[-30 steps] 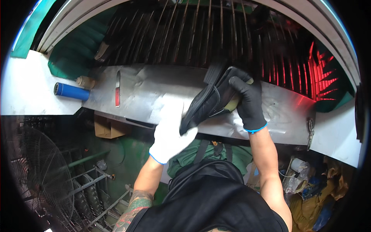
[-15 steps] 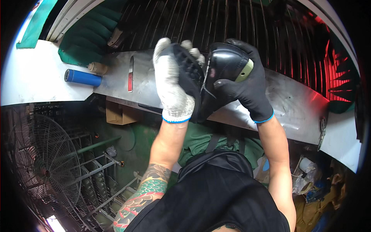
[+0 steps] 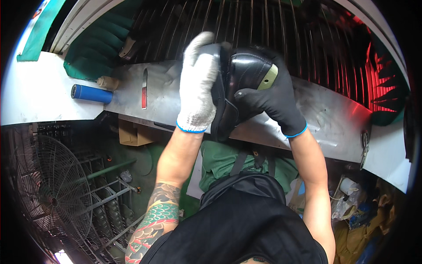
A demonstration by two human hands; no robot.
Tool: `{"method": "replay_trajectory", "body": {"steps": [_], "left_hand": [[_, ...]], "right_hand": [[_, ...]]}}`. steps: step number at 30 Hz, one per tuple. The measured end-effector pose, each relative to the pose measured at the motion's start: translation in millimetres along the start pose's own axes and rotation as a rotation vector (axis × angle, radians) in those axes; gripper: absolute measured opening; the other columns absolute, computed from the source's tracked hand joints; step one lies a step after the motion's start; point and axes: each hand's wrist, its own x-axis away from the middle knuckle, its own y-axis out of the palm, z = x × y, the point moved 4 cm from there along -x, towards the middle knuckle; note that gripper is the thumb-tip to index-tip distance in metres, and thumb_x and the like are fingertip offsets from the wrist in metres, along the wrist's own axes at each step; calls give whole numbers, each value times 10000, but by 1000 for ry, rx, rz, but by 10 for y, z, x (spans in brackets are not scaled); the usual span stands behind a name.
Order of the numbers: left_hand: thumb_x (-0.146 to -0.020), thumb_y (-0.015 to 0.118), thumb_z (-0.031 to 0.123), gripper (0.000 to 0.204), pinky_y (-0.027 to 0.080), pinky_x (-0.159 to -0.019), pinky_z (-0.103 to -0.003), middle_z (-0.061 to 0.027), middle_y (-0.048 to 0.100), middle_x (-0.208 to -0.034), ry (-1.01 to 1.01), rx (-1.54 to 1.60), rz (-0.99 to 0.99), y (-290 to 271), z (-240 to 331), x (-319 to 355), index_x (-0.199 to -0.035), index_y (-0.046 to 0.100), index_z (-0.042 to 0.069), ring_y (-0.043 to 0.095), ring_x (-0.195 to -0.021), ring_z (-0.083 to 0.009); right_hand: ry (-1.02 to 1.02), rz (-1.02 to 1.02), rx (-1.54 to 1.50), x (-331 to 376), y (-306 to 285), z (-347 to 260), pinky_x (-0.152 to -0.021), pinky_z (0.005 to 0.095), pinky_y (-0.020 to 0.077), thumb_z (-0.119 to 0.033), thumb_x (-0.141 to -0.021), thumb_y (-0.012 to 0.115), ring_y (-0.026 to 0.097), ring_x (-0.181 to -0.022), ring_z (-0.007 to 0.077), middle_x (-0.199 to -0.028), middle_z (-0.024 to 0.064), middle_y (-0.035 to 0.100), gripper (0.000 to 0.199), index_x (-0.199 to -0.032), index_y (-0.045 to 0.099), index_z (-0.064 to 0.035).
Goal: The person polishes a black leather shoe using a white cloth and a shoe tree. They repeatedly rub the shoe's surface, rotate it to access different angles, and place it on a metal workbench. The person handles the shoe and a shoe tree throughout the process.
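Note:
Over the metal bench ledge, I hold a black leather shoe upper upright, with its yellow-green shoe last showing at the opening. My right hand, in a black glove, is closed around the upper's right side, thumb across the front. My left hand, in a white knit glove, lies along a black shoe sole and presses it to the upper's left side. The fingers point up, and some of their tips are hidden behind the sole. Sole and upper meet along a nearly vertical line.
On the metal ledge lies a knife with a red handle. A blue cylinder and a small tan container sit left. Behind are metal rods, glowing red at right. A large fan and cardboard box are below left.
Both hands have shifted slightly left in the picture. The sole has turned more edge-on and come closer against the upper, and its studded face shows less than before.

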Motion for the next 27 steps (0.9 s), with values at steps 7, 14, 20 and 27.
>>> {"method": "replay_trajectory", "body": {"steps": [7, 14, 20, 27], "left_hand": [[-1089, 548, 444, 643, 534, -1096, -476, -203, 625, -1418, -59, 229, 91, 6, -122, 38, -1595, 388, 82, 644, -1263, -308], [-1066, 589, 475, 784, 486, -1156, -438, -198, 561, -1493, -32, -55, -167, -53, -28, -100, -1654, 280, 57, 607, -1319, -278], [-1046, 626, 463, 793, 487, -1155, -432, -202, 591, -1455, -25, -125, -139, -38, 143, 10, -1636, 306, 39, 615, -1311, -283], [-937, 725, 525, 858, 461, -1152, -486, -254, 587, -1438, 364, -524, -257, 2, 619, 385, -1522, 443, -36, 581, -1345, -365]], "right_hand": [[146, -60, -55, -39, -102, 60, -898, 331, 612, 6, -738, 931, 729, -1004, 165, -1222, 95, 718, 757, -1391, 549, -9], [58, 27, 12, -9, 80, -44, -964, 355, 593, -73, -694, 981, 691, -1106, 191, -1272, 129, 667, 907, -1432, 457, -15], [-5, -8, 13, 96, 190, -145, -1060, 378, 536, -199, -712, 998, 632, -1240, 234, -1363, 158, 608, 961, -1456, 414, -31], [-601, -330, 230, 270, 330, -436, -1103, 457, 503, -191, -699, 987, 598, -1338, 423, -1405, 254, 609, 841, -1391, 536, -34]]}}
